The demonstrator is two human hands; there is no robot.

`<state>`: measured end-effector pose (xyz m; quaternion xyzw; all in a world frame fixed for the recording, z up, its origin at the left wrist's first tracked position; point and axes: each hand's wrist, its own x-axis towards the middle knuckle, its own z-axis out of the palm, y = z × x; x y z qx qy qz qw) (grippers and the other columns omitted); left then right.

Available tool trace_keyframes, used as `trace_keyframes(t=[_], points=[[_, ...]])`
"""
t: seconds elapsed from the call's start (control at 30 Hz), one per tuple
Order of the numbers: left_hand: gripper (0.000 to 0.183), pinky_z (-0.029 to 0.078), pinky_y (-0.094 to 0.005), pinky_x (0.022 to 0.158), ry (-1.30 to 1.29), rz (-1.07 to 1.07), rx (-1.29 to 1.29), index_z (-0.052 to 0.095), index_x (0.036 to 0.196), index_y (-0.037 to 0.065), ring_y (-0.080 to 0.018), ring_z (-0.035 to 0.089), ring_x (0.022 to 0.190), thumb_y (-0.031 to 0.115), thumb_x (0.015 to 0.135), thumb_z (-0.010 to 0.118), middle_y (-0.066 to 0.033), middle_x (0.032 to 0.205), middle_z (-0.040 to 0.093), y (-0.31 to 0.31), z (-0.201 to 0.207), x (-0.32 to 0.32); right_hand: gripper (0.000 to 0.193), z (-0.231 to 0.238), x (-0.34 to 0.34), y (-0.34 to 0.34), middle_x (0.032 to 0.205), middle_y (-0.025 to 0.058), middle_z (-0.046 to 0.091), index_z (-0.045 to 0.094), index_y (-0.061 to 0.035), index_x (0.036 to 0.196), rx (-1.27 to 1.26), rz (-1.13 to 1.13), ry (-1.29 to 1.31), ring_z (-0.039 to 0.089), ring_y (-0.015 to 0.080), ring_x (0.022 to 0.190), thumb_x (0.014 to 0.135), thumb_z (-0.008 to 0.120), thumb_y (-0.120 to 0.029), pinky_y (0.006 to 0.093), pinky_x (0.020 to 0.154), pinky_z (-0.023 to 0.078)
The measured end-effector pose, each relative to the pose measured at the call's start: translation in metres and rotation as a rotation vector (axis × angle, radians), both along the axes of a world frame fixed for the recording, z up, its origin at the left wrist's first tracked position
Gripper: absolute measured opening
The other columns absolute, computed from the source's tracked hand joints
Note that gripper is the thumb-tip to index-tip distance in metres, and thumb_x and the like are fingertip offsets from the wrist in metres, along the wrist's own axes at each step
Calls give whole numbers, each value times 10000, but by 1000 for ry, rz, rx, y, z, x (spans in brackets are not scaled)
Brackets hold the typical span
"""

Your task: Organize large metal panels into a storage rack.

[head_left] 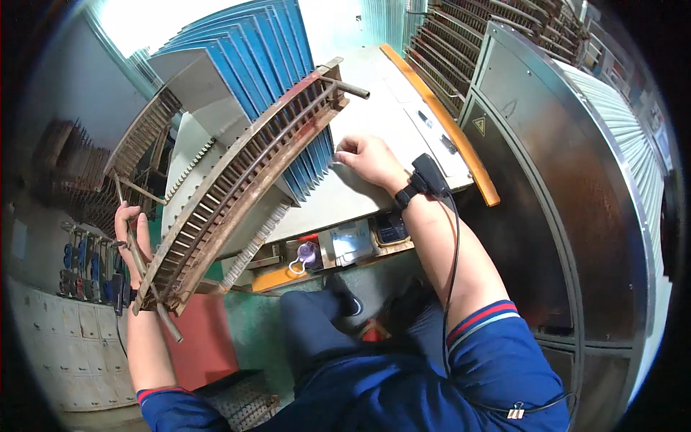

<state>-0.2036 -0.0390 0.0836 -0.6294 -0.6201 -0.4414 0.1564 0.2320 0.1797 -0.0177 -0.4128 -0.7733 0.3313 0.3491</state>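
A long slotted rack [248, 169] of rusty metal stands tilted across the white worktable [371, 191]. Several thin blue panels [252, 61] stand side by side in it toward its far right end. My left hand [134, 229] is at the rack's near left end, its fingers curled around the rack's frame. By the lower right edge of the blue panels is my right hand [368, 162], thumb and fingers closed at the outermost panel's edge. The fingertips are partly hidden there. Each wrist wears a black strapped device.
An orange strip [446, 129] edges the table's right side, with a pen [425, 119] nearby. Under the tabletop, a shelf holds a purple-lidded bottle [305, 255] and boxes. A large metal cabinet [554, 187] stands to the right. More racks [461, 47] stand behind; lockers [79, 345] line the left.
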Motion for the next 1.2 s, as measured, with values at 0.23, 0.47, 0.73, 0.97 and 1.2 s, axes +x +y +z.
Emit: trace_keyframes(t=[0.23, 0.47, 0.73, 0.97, 1.2], points=[[121, 432, -371, 988, 95, 22, -10, 574, 1072, 25, -286, 471, 1295, 57, 955, 575, -131, 1233, 558, -2, 2, -7, 165, -6, -12, -13, 906, 179, 688, 685, -69, 974, 368, -104, -96, 660, 376, 882, 886, 627, -196, 448, 791, 528], [113, 428, -363, 991, 41, 9, 1, 576, 1065, 24, -283, 469, 1297, 37, 953, 570, -120, 1221, 558, 2, 2, 4, 185, -4, -12, -16, 902, 174, 690, 682, -79, 972, 303, -133, -168, 664, 364, 872, 880, 611, -223, 452, 782, 526], [115, 437, -376, 989, 20, 4, -30, 580, 1064, 23, -284, 466, 1296, 39, 950, 575, -133, 1254, 548, 1, 3, 0, 176, -6, -10, -12, 861, 180, 691, 695, -94, 920, 309, -124, -164, 673, 377, 827, 869, 604, -236, 479, 747, 540], [124, 448, -366, 976, 35, 19, -23, 580, 1071, 21, -279, 481, 1281, 52, 951, 582, -142, 1265, 540, 0, 3, 3, 191, -1, -12, -14, 829, 187, 691, 698, -94, 927, 295, -138, -190, 677, 378, 798, 876, 604, -252, 482, 733, 542], [136, 449, -363, 985, 21, 18, -14, 585, 1084, 27, -280, 494, 1272, 53, 951, 585, -169, 1323, 520, 2, 1, -1, 172, -4, -11, -13, 828, 186, 686, 701, -89, 926, 309, -135, -139, 669, 378, 801, 842, 619, -215, 457, 738, 535]])
